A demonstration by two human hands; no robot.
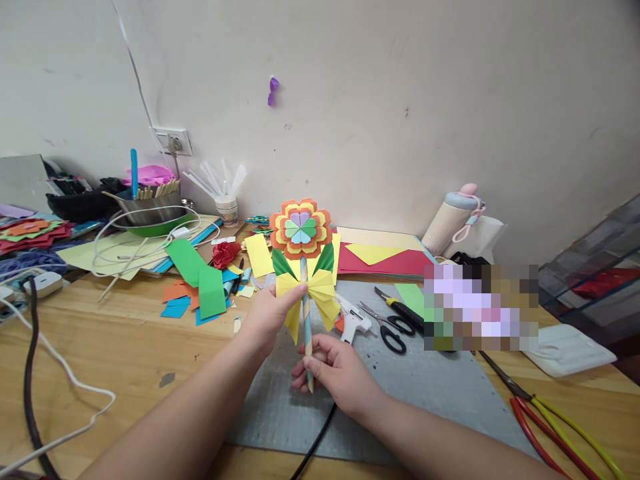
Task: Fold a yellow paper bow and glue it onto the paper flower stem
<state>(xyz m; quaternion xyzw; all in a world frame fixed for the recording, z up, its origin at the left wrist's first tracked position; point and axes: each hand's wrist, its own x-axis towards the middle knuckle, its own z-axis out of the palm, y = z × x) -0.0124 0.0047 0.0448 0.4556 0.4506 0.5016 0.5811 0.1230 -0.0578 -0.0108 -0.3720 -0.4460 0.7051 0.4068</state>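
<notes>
A paper flower [301, 230] stands upright above the grey cutting mat [415, 400]. Its layered petals are orange and yellow, around a centre of green, blue and purple hearts. Two green paper leaves [324, 263] and a pleated yellow paper bow [323, 293] sit below the bloom on a striped stick stem [307, 320]. My left hand [270, 315] pinches the stem at the bow, thumb in front. Lower down, my right hand [337, 370] closes its fingers on the stem near the tapered bottom end. Part of the left fingers is hidden behind the bow.
Right of the flower lie a white glue gun [354, 322], black scissors [393, 332] and a utility knife [403, 310]. Large red-and-yellow-handled shears [537, 407] rest at the right. Coloured paper pieces [200, 280] and white cables [75, 380] spread across the left. A bottle [449, 223] leans near the wall.
</notes>
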